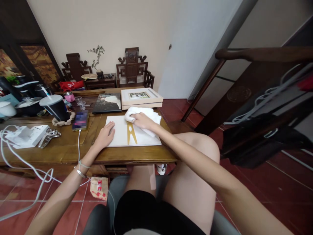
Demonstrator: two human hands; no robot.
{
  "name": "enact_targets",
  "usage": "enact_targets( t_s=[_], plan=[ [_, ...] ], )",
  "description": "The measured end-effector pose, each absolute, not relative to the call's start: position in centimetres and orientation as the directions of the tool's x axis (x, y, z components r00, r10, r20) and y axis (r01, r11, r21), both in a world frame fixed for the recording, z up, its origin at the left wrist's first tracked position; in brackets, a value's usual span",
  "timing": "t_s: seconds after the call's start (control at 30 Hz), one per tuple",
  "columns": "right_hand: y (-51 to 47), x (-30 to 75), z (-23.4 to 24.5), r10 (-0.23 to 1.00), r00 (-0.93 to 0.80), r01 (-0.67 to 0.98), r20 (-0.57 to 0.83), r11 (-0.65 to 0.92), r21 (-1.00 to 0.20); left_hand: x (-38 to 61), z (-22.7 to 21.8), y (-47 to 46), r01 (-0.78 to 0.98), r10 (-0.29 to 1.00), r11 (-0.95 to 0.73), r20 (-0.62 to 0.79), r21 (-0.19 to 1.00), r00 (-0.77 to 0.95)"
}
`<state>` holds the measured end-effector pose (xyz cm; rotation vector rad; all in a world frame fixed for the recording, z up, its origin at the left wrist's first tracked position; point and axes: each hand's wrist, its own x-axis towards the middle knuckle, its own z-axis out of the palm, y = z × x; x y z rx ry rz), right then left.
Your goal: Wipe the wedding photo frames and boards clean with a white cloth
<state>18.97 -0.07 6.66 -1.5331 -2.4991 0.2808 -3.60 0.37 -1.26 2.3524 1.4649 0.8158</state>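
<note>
A white flat panel (122, 138) with a gold clothespin shape (131, 133) lies on the wooden table (63, 151) in front of me. My left hand (105, 134) rests flat on its left edge, fingers stretched out. My right hand (142, 121) presses down on a white cloth (146, 114) at the panel's far right corner, fingers curled over the cloth.
Behind the panel stand a stacked white picture frame (141, 96) and a dark picture (107, 102). To the left are a phone (80, 120) on a cable, a dark cup with a straw (55, 107), a white power strip (26, 135) and keys. Carved chairs stand at the wall.
</note>
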Motion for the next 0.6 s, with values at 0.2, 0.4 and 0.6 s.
enact_targets(
  t_s=[0.2, 0.4, 0.6],
  plan=[
    [-3.6, 17.6, 3.4, 0.725, -0.679, 0.724, 0.117, 0.687, -0.059, -3.6, -1.6, 0.6, 0.766, 0.887, -0.458, 0.284, 0.451, 0.363],
    [-10.1, 18.8, 5.3, 0.6, -0.797, 0.592, 0.072, 0.799, -0.103, -3.6, -1.8, 0.7, 0.777, 0.878, -0.474, 0.292, 0.415, 0.379],
    [-6.6, 17.2, 6.6, 0.699, -0.715, 0.697, 0.01, 0.714, -0.068, -3.4, -1.6, 0.5, 0.751, 0.882, -0.467, 0.302, 0.466, 0.362]
  ],
)
